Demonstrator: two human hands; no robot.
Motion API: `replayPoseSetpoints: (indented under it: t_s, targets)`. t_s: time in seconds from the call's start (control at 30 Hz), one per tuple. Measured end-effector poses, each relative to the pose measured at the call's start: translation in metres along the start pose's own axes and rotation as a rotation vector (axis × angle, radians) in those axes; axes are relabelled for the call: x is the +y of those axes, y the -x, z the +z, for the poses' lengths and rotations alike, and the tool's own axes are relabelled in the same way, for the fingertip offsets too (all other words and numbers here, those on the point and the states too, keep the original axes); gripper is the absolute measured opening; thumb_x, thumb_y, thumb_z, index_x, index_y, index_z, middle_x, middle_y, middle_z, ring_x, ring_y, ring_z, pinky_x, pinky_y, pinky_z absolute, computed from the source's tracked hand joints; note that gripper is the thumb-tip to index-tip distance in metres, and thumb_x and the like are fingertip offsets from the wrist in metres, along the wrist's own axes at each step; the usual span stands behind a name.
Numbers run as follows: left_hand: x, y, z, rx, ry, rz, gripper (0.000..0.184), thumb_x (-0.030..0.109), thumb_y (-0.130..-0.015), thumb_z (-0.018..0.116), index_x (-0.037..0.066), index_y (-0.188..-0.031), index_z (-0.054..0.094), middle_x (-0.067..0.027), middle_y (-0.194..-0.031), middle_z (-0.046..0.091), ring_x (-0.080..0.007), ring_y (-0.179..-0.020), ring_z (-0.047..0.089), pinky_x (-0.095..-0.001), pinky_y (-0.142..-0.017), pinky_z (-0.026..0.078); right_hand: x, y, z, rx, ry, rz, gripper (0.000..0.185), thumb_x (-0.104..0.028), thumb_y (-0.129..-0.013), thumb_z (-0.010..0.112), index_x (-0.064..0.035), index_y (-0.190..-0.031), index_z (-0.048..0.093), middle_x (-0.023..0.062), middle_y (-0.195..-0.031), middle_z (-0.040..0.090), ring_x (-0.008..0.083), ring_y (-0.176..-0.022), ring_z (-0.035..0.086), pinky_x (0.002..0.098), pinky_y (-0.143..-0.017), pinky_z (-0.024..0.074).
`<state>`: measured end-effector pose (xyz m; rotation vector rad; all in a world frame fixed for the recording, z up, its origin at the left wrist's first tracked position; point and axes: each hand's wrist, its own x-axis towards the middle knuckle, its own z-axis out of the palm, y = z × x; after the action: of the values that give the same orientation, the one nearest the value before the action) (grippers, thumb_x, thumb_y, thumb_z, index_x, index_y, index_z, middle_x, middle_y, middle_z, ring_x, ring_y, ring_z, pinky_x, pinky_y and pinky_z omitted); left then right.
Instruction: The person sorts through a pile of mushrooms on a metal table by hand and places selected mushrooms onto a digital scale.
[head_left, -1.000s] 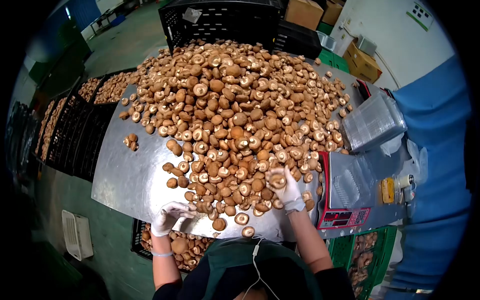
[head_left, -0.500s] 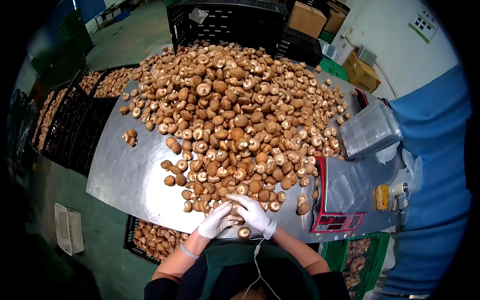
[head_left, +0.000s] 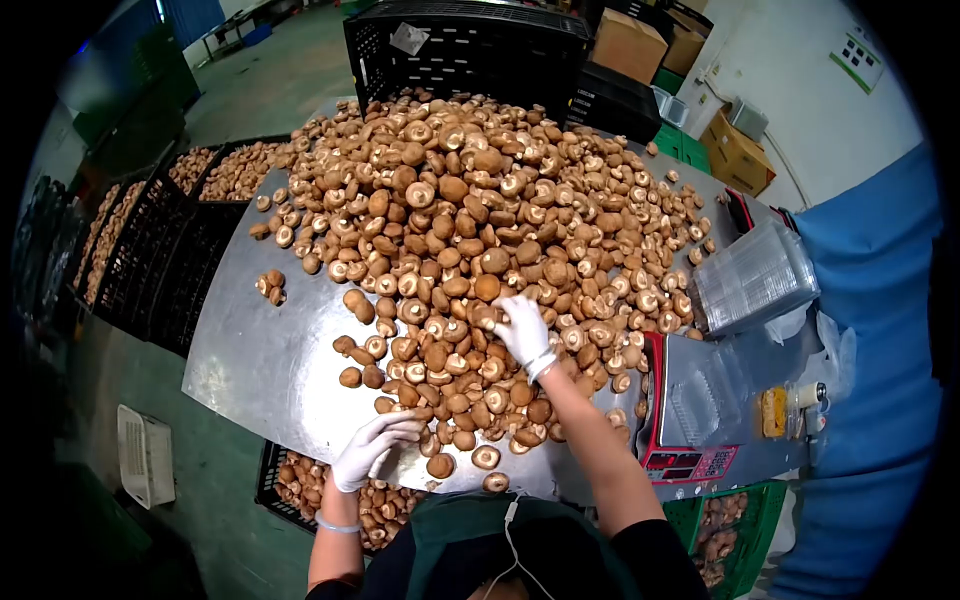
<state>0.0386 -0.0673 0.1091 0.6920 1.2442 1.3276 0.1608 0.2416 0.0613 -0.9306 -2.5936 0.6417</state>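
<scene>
A large heap of brown shiitake mushrooms (head_left: 440, 200) covers the metal table. My right hand (head_left: 526, 332), in a white glove, reaches into the front half of the heap. Its thumb and fingers close about a shiitake mushroom (head_left: 486, 317). At the table's front edge is my left hand (head_left: 368, 452), also gloved, with its fingers stretched out toward the nearest mushrooms and nothing visible in it. A loose shiitake mushroom (head_left: 495, 482) lies close to my body, with another mushroom (head_left: 440, 466) a little farther left.
A red-framed scale (head_left: 690, 462) with a clear plastic tray (head_left: 695, 400) on it stands at the right. Behind it are stacked clear trays (head_left: 757, 278). A black crate (head_left: 465, 55) stands at the back. Mushroom-filled crates (head_left: 265, 490) sit below the front edge and at the left.
My hands have parted from around a mushroom near the front edge. The right has reached forward into the heap; the left has drawn back to the left and opened.
</scene>
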Motion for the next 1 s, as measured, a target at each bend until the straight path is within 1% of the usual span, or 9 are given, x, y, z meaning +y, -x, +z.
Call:
replayPoseSetpoints:
  t_s: [0.1, 0.33, 0.4, 0.5, 0.53, 0.6, 0.67, 0.73, 1.0]
  targets:
    - [-0.026, -0.029, 0.02, 0.132, 0.246, -0.04, 0.05, 0.02, -0.094, 0.047, 0.003, -0.138, 0.031, -0.0128, -0.129, 0.048, -0.0187, -0.105, 0.055, -0.0309, -0.087, 0.047, -0.015, 0.032, 0.012, 0.129, -0.079, -0.239, 0.034, -0.037, -0.077, 0.067, -0.0115, -0.099, 0.062, 0.0052, -0.078, 0.057, 0.0218, -0.077, 0.051, 0.0337, -0.072, 0.0413]
    - [-0.045, -0.06, 0.046, 0.117, 0.338, -0.132, 0.046, 0.008, -0.091, 0.053, 0.003, -0.134, 0.038, -0.0051, -0.119, 0.053, -0.0097, -0.097, 0.053, -0.0216, -0.08, 0.046, -0.078, 0.117, 0.001, -0.136, -0.293, -0.326, 0.037, -0.013, -0.073, 0.064, -0.0052, -0.108, 0.053, 0.014, -0.104, 0.052, 0.0322, -0.099, 0.048, 0.0386, -0.087, 0.0425]
    - [-0.035, -0.049, 0.046, 0.11, 0.327, -0.115, 0.041, 0.006, -0.089, 0.053, 0.003, -0.129, 0.044, -0.0065, -0.113, 0.057, -0.0091, -0.094, 0.054, -0.0227, -0.078, 0.046, -0.075, 0.123, -0.009, -0.106, -0.302, -0.334, 0.035, -0.008, -0.075, 0.062, -0.0049, -0.109, 0.053, 0.0103, -0.108, 0.054, 0.0235, -0.092, 0.053, 0.0323, -0.082, 0.0453]
    - [-0.015, -0.012, -0.003, -0.297, 0.033, -0.053, 0.04, 0.026, -0.091, 0.054, 0.0, -0.121, 0.052, -0.012, -0.106, 0.063, -0.0121, -0.077, 0.058, -0.0241, -0.07, 0.047, -0.056, 0.124, -0.041, -0.475, -1.045, 0.266, 0.033, 0.001, -0.078, 0.052, -0.0022, -0.111, 0.054, 0.0089, -0.125, 0.054, 0.0157, -0.109, 0.053, 0.0294, -0.09, 0.0429]
    - [-0.01, 0.005, -0.028, -0.483, -0.064, -0.129, 0.043, 0.031, -0.09, 0.055, -0.002, -0.118, 0.055, -0.0139, -0.105, 0.064, -0.0155, -0.079, 0.061, -0.0268, -0.074, 0.049, -0.039, 0.121, -0.045, -0.384, -1.042, 0.203, 0.029, -0.003, -0.081, 0.047, -0.0014, -0.109, 0.056, 0.0126, -0.122, 0.056, 0.018, -0.11, 0.054, 0.0297, -0.093, 0.0421]
    - [-0.002, 0.03, -0.04, -0.389, -0.06, -0.011, 0.042, 0.021, -0.088, 0.057, -0.007, -0.118, 0.053, -0.016, -0.112, 0.061, -0.0239, -0.096, 0.062, -0.0354, -0.088, 0.048, -0.007, 0.108, -0.051, -0.17, -1.191, 0.161, 0.026, -0.014, -0.088, 0.04, 0.0005, -0.097, 0.06, 0.0131, -0.109, 0.062, 0.019, -0.104, 0.057, 0.0316, -0.092, 0.0426]
    - [-0.003, 0.041, -0.051, -0.372, -0.016, 0.01, 0.044, 0.023, -0.089, 0.054, -0.006, -0.122, 0.051, -0.0146, -0.113, 0.062, -0.0234, -0.104, 0.06, -0.0344, -0.09, 0.047, 0.006, 0.086, -0.064, -0.059, -0.933, 0.247, 0.028, -0.02, -0.093, 0.042, 0.0004, -0.089, 0.061, 0.006, -0.089, 0.06, 0.0156, -0.087, 0.056, 0.0293, -0.083, 0.0428]
    - [0.004, 0.033, -0.04, -0.234, -0.184, -0.062, 0.038, 0.019, -0.09, 0.051, -0.001, -0.123, 0.051, -0.0105, -0.113, 0.063, -0.0193, -0.103, 0.06, -0.0308, -0.087, 0.047, 0.013, 0.058, -0.064, 0.0, -0.797, 0.249, 0.016, -0.012, -0.091, 0.05, -0.0014, -0.092, 0.062, 0.0029, -0.093, 0.061, 0.0105, -0.086, 0.055, 0.0244, -0.079, 0.0424]
    - [0.001, -0.071, 0.018, 0.174, -0.459, 0.128, 0.036, 0.017, -0.088, 0.057, 0.004, -0.122, 0.054, -0.0117, -0.115, 0.06, -0.021, -0.107, 0.056, -0.0303, -0.094, 0.042, -0.013, -0.024, -0.026, 0.111, -0.075, -0.084, 0.032, -0.011, -0.081, 0.053, -0.013, -0.112, 0.06, 0.0113, -0.099, 0.061, 0.0301, -0.08, 0.061, 0.0372, -0.069, 0.0498]
